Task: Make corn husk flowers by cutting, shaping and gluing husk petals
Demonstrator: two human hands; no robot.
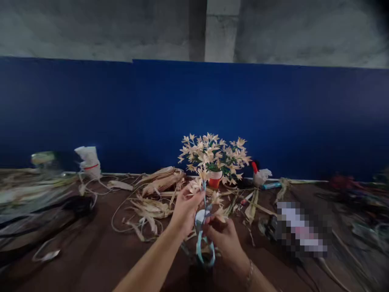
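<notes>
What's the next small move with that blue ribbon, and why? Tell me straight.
Probably draw the blue ribbon taut with the right hand and wind one more turn around the flower sprig. The left hand pinches the sprig upright just under its blooms, while the ribbon hangs in a slack loop below both hands.

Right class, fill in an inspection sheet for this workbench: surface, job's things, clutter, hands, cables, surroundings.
Surface: brown table, littered.
Job's things: pale flower sprig with blue ribbon trailing down its stem.
Clutter: dried husks, potted flower bunch, white roll.
Hands: left hand pinches the sprig; right hand pinches the ribbon.
Cables: thin pale cords looped on the table.
Surroundings: blue panel, grey wall above.
</notes>
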